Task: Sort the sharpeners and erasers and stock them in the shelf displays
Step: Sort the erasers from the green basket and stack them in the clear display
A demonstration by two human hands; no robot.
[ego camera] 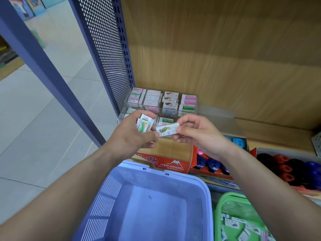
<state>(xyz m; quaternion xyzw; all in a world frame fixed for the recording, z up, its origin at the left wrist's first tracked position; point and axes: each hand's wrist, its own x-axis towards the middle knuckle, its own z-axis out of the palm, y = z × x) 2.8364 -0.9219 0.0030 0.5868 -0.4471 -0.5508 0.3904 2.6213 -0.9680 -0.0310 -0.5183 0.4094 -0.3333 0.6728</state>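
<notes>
My left hand (133, 134) grips a small bunch of wrapped erasers (144, 124) in front of the shelf. My right hand (198, 134) pinches one white eraser with a green fish print (167, 129) by its right end; the left thumb touches its other end. Behind the hands, a clear acrylic display (163, 102) at the shelf's back left holds stacked erasers in several compartments. An orange "Hard Eraser" box (166, 164) stands at the shelf's front. Boxes of blue, black and red sharpeners (212, 164) sit to its right.
A lilac plastic basket (156, 202) with nothing in it sits below my hands. A green basket (243, 221) with several loose erasers is at the lower right. A perforated blue shelf panel (107, 54) rises on the left. Tiled floor lies beyond it.
</notes>
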